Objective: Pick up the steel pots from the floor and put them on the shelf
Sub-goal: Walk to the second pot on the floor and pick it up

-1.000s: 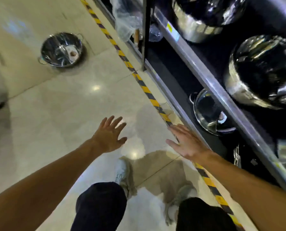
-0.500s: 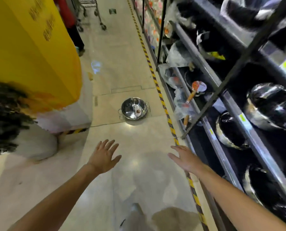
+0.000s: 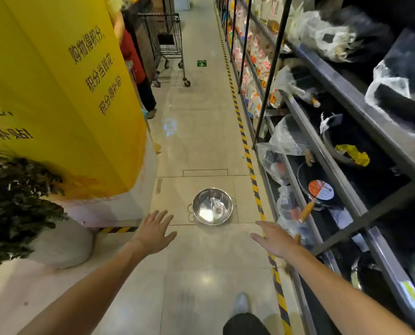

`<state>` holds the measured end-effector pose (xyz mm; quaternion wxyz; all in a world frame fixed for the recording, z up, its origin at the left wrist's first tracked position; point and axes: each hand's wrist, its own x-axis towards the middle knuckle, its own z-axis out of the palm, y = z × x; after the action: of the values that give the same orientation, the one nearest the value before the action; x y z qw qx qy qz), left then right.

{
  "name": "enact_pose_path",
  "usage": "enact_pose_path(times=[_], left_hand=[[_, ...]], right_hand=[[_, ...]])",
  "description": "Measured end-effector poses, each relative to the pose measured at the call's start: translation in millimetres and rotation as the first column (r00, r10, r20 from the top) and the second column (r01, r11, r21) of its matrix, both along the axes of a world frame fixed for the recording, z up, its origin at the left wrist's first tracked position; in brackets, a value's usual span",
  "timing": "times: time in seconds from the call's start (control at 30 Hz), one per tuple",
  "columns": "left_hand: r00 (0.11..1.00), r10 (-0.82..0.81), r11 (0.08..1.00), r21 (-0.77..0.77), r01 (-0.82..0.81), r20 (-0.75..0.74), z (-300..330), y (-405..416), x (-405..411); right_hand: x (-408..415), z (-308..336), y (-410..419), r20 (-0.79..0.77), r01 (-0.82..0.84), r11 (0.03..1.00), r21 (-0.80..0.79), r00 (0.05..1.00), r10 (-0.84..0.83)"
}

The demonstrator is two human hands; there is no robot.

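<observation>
One shiny steel pot (image 3: 212,206) with two small side handles and a label inside stands upright on the tiled floor in the aisle, straight ahead of me. My left hand (image 3: 154,232) is stretched out with fingers spread, just short of the pot and to its left, holding nothing. My right hand (image 3: 275,241) is likewise spread and empty, to the pot's right near the striped floor tape. The dark metal shelf (image 3: 327,165) runs along the right, with pans and plastic-wrapped cookware on its levels.
A yellow pillar (image 3: 63,97) with printed characters stands on the left, a dark plant in a white pot (image 3: 25,213) at its foot. Farther down the aisle are a shopping cart (image 3: 167,42) and a person in red (image 3: 133,59). Yellow-black tape (image 3: 247,155) lines the shelf base.
My view has lifted from the floor by the shelf to look down the aisle. The pot now lies closer and centred ahead, and both hands have come nearer to it, still spread.
</observation>
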<state>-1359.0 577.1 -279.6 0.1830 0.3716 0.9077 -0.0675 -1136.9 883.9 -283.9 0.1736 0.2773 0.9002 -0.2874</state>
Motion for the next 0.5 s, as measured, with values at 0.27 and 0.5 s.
enact_pose_path(times=[0.27,0.5], left_hand=[[0.991,0.119,0.993,-0.022,-0.118,0.060,-7.6,74.9,-71.6],[0.978,0.137,0.990,-0.051,-0.130,0.160,-54.3,133.3,-147.8]], right_hand=[[-99.8,-3.2,106.5,0.027,-0.071,0.996,-0.051,0.997,0.073],[-184.0,-38.8,159.8,0.103,-0.044,0.993,-0.107,0.993,0.055]])
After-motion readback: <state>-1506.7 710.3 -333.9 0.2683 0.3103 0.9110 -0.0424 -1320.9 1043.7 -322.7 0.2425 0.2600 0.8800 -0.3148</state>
